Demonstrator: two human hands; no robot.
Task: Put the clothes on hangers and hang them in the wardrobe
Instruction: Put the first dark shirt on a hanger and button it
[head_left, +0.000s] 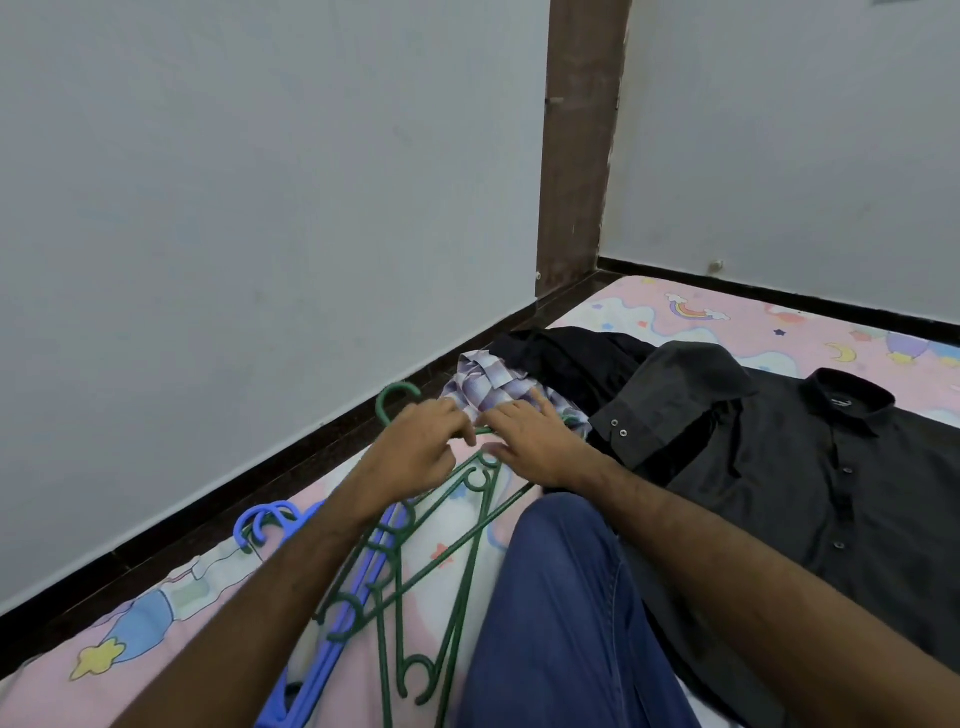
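Observation:
A crumpled lilac checked shirt (488, 387) lies on the pink patterned mattress (727, 317) near the wall. My left hand (421, 447) grips a green hanger (397, 397) just below its hook, beside the shirt. My right hand (530, 436) rests on the shirt's lower edge, its fingers laid over the cloth; how they lie is hard to tell. Several more green hangers (441, 561) and blue hangers (270, 519) lie under my forearms. A black shirt (805, 467) lies spread flat to the right, with another dark garment (566, 358) bunched behind it.
My knee in blue jeans (566, 613) is in the foreground. A grey wall (260, 182) with a black skirting runs along the mattress on the left. A brown post (576, 145) stands in the corner.

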